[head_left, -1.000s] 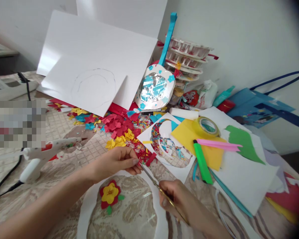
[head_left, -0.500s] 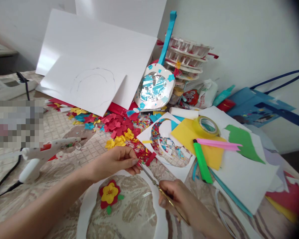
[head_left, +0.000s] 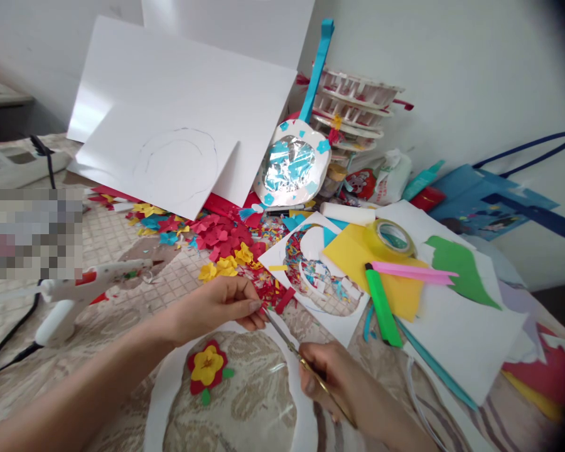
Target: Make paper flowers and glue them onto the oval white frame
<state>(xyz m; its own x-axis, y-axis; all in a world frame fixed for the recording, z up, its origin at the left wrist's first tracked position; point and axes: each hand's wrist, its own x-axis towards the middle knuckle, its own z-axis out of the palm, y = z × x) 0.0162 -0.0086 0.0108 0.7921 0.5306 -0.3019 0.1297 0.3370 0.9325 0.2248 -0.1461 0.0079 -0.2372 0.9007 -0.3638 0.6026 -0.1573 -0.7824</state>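
My left hand [head_left: 233,302] is closed in a pinch, with a tiny red piece showing at its fingertips; the rest of that piece is hidden. My right hand [head_left: 334,380] grips the gold-handled scissors [head_left: 282,333], whose blade tips meet the red bit beside my left thumb. Below both hands lies a white paper ring [head_left: 159,402] with a clear film across its opening. On the film sits a yellow and red paper flower [head_left: 208,367] with two small green leaves. Red paper scraps [head_left: 270,295] are strewn just beyond my left fingers.
A hot glue gun [head_left: 70,298] with a cord lies at the left. White boards [head_left: 188,94] lean at the back beside a blue-handled round fan [head_left: 292,164]. Red paper flowers [head_left: 226,235] are heaped mid-table. Yellow tape [head_left: 390,238] and a green marker [head_left: 383,307] lie among coloured papers at right.
Hardly anything differs. The fingers of my right hand have shifted very slightly on the scissors; my left hand stays where it was.
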